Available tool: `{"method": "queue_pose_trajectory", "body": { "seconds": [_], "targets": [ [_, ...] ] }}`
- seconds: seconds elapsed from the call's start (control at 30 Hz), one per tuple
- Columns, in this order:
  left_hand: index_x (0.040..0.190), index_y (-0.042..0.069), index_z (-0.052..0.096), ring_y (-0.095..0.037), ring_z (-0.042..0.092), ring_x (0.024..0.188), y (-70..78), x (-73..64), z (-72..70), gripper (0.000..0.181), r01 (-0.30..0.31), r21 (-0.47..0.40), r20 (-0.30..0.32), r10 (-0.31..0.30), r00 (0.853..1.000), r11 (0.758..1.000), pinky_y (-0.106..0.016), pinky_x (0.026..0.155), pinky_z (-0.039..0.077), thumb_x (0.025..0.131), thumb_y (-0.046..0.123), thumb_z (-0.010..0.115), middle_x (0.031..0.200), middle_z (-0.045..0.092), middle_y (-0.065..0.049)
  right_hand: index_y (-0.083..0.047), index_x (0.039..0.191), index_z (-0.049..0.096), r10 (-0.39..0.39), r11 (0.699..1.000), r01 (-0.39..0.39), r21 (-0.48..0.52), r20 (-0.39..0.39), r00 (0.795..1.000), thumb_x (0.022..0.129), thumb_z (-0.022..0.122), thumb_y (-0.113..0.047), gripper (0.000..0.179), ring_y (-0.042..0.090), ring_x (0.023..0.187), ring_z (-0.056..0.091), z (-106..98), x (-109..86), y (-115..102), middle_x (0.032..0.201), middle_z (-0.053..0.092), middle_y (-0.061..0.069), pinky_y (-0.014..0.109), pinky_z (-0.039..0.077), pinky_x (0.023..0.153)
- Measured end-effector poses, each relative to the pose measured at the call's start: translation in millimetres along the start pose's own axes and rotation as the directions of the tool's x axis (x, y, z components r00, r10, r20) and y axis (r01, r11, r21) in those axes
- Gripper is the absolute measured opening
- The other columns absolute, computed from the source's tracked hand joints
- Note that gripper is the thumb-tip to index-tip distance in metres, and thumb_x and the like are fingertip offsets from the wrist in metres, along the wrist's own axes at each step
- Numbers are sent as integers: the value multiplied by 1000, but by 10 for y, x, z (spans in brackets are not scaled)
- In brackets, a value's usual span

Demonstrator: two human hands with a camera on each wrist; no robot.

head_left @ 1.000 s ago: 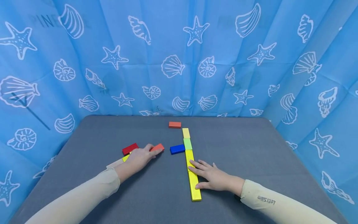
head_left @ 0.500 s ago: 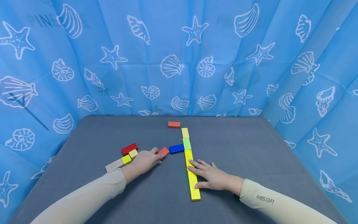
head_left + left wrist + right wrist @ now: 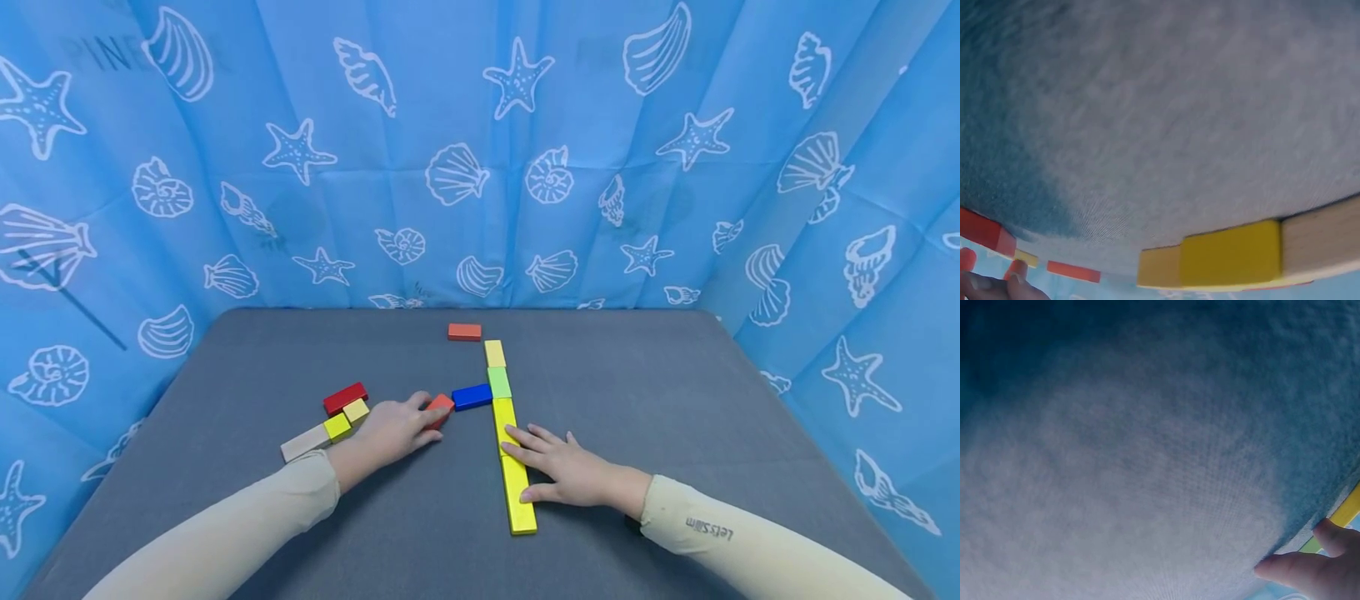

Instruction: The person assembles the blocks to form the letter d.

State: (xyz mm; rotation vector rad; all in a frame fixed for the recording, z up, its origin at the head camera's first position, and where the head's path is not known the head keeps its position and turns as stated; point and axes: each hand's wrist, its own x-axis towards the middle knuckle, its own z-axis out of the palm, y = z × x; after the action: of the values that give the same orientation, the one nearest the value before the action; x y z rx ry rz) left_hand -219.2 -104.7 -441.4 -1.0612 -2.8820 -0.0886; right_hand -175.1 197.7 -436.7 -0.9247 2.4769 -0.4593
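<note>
Blue pleated fabric curtain, printed with white shells and starfish, stands beyond a grey cloth-covered surface. Pale beige sleeves cover both forearms. Two long glossy yellow rectangular blocks form a column toward the near edge; a light green block and a pale yellow block extend it toward the far edge. Left of the column, a glossy blue rectangular block lies crosswise at the column. Toward the left edge, an unpainted wooden rectangular block with visible grain aligns with a small yellow block and a small cream block; a red rectangular block lies beside them. An orange-red rectangular block lies near the far edge.

Right hand: palm down, fingers spread, resting on the yellow blocks, gripping nothing. Left hand: fingers partly bent, touching an orange rectangular block left of the surface's centre; whether they pinch or only press it cannot be told.

Compared with one second earlier, the orange block has moved from a clear gap to just beside the blue block's left end. The right hand's placement is unchanged.
</note>
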Motion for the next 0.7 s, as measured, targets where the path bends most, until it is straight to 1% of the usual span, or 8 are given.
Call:
{"method": "queue_pose_trajectory", "body": {
  "seconds": [0.07,0.17,0.3,0.4,0.53,0.63,0.7],
  "targets": [
    [136,23,59,-14,60,63,10,33,4,49,-17,-2,-11,17,1000,1000,-21,53,42,92,42,65,128,58,-11,-20,154,30,6,1000,-6,-5,2,1000,94,53,-55,73,36,146,13,-4,7,-1,162,16,0,76,17,100],
    [138,22,58,-18,68,77,38,102,17,49,-49,1,-15,49,999,999,-23,60,49,94,43,62,138,53,-11,-20,154,30,12,1000,-12,-10,4,1000,94,53,-55,73,36,146,13,-5,10,-5,162,16,-1,75,17,100],
    [141,22,54,-19,69,92,100,215,37,51,-75,25,16,75,997,997,-27,67,53,96,46,57,144,49,-9,-19,154,30,12,1000,-11,-10,2,1000,94,53,-55,73,36,146,13,-4,0,-16,162,16,-1,75,17,100],
    [142,21,53,-20,69,95,143,281,43,53,-85,53,57,82,995,995,-29,71,55,96,48,54,146,48,-6,-19,154,30,7,1000,-7,-8,1,1000,94,53,-54,73,35,146,13,-5,-7,-28,162,16,0,75,17,100],
    [142,20,53,-19,67,101,166,333,27,54,-74,69,115,66,991,995,-32,76,55,97,49,53,146,48,-1,-19,154,30,5,1000,-5,-10,1,1000,94,53,-54,73,35,146,13,-4,-9,-33,162,16,-1,75,17,100],
    [142,18,52,-18,66,105,157,358,4,54,-66,54,137,58,989,996,-33,79,54,97,48,54,146,48,0,-19,154,30,8,1000,-8,-18,0,1000,94,52,-54,73,35,146,13,-3,-8,-24,162,15,-1,75,18,101],
    [142,18,52,-19,66,105,145,370,-8,54,-71,40,143,64,988,997,-34,80,54,97,47,54,146,48,0,-20,154,30,10,1000,-10,-20,0,1000,94,52,-55,73,35,146,13,-3,-8,-17,162,16,-1,75,18,101]
  ]
}}
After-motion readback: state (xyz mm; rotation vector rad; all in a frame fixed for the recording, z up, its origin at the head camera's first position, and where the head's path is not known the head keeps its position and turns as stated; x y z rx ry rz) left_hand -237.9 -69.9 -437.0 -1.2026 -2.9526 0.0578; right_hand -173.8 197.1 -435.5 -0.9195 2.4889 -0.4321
